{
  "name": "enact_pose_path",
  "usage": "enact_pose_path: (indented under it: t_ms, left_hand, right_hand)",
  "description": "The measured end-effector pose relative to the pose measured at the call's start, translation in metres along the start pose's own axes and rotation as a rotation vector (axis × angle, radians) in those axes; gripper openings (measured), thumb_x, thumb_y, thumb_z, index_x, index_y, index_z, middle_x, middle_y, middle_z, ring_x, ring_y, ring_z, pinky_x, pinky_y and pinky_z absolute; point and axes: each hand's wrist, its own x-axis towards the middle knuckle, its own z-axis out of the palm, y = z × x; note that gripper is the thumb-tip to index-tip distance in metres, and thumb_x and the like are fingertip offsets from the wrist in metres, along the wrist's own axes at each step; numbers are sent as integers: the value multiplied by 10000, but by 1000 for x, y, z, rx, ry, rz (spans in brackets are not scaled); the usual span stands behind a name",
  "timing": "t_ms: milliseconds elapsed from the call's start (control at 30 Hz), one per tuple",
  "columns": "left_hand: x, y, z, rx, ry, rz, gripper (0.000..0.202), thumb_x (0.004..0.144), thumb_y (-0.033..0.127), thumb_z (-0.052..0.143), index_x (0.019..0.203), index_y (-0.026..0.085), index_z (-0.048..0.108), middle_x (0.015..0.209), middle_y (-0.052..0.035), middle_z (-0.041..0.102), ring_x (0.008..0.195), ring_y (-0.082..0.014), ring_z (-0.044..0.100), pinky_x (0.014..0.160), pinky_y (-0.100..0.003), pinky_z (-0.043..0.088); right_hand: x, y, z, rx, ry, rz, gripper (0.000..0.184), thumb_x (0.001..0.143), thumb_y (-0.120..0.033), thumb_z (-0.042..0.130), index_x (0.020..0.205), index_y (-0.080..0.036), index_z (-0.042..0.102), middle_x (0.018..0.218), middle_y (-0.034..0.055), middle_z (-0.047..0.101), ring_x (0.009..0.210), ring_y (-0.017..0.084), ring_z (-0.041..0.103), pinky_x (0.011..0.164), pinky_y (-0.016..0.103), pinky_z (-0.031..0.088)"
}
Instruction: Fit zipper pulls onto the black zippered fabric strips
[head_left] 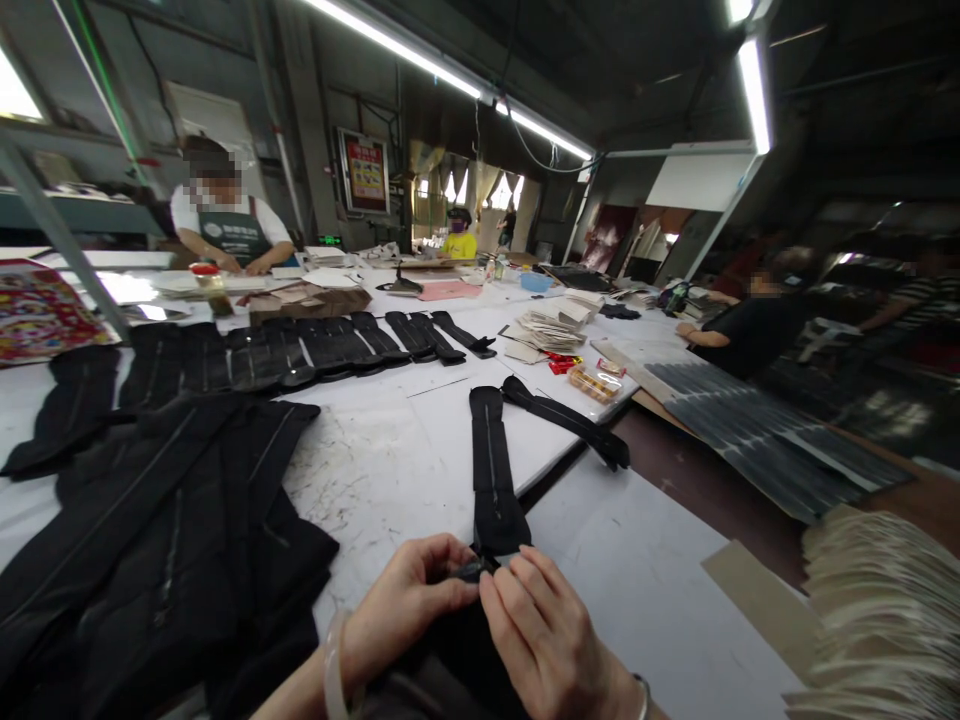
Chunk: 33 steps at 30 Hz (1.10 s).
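While its far end lies on the white table, a black zipped strip is held at its near end between two bare hands.

The left hand has thumb and forefinger closed on the dark cloth; the right hand bends its fingers over the same end, just beside the left fingertips, its thumb mostly hidden. Beyond them, a second strip lies slantwise near the first one's far end. To the left is a heap of black cloth, with a row of black strips behind it; a stack of pale sheets is at the right.
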Motion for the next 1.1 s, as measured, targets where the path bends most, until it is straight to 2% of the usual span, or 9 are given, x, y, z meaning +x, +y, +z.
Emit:
enact_pose_path:
  t_ms: [233, 333, 433, 567, 700, 800, 933, 1100]
  left_hand:
    - [1, -5, -5, 25, 9, -12, 310, 600, 345, 810, 725, 139, 615, 647, 25, 596, 595, -114, 477, 597, -250, 345]
    - [1, -6, -6, 91, 30, -4, 248, 625, 312, 771, 734, 144, 625, 648, 28, 595, 605, -125, 483, 604, -253, 360]
    - [-1, -4, -5, 243, 84, 41, 171, 650, 283, 732, 679, 159, 619, 622, 42, 568, 618, -137, 480, 608, -250, 370]
    - [-5, 6, -6, 511, 145, 116, 134, 677, 271, 711, 629, 175, 630, 607, 42, 567, 630, -151, 492, 612, -242, 373]
    - [-9, 19, -8, 663, 96, 101, 109, 700, 283, 695, 701, 174, 707, 611, 32, 619, 610, -153, 516, 595, -240, 363]
    - [-9, 25, -9, 637, 37, 39, 120, 700, 274, 676, 717, 161, 712, 584, 40, 589, 574, -137, 484, 555, -235, 335]
    - [-7, 24, -13, 431, -43, -57, 138, 683, 282, 662, 705, 146, 666, 548, 61, 526, 524, -111, 425, 506, -226, 296]
    - [-5, 19, -15, 320, -55, -112, 130, 664, 282, 668, 674, 159, 627, 489, 84, 485, 444, -79, 389, 459, -212, 276]
  right_hand:
    - [-1, -2, 11, 13, 9, 77, 340, 935, -48, 333, 1009, -39, 665, 888, 153, 692, 911, 264, 624, 852, 445, 517]
    - [4, -4, 14, 149, -2, 216, 242, 911, -24, 398, 986, -84, 620, 900, 134, 670, 917, 244, 615, 837, 413, 523]
    - [14, -3, 12, 315, -43, 406, 200, 895, -12, 423, 884, -153, 564, 895, 99, 639, 884, 212, 615, 777, 350, 533]
    - [29, 7, -1, 630, -265, 660, 196, 842, -19, 450, 791, -193, 521, 870, 52, 636, 804, 176, 617, 726, 298, 522]
    - [42, 19, -13, 880, -486, 891, 165, 793, -37, 494, 780, -189, 557, 853, 15, 650, 806, 156, 616, 754, 267, 488]
    - [46, 23, -13, 965, -559, 971, 128, 786, -71, 517, 764, -183, 575, 840, 5, 659, 801, 153, 605, 749, 260, 465]
    - [46, 23, -9, 1025, -585, 1043, 107, 759, -91, 537, 734, -176, 597, 791, -1, 661, 768, 151, 588, 720, 253, 446]
    - [45, 22, -6, 1053, -591, 1101, 99, 720, -102, 560, 719, -168, 633, 724, -9, 647, 691, 132, 555, 654, 232, 421]
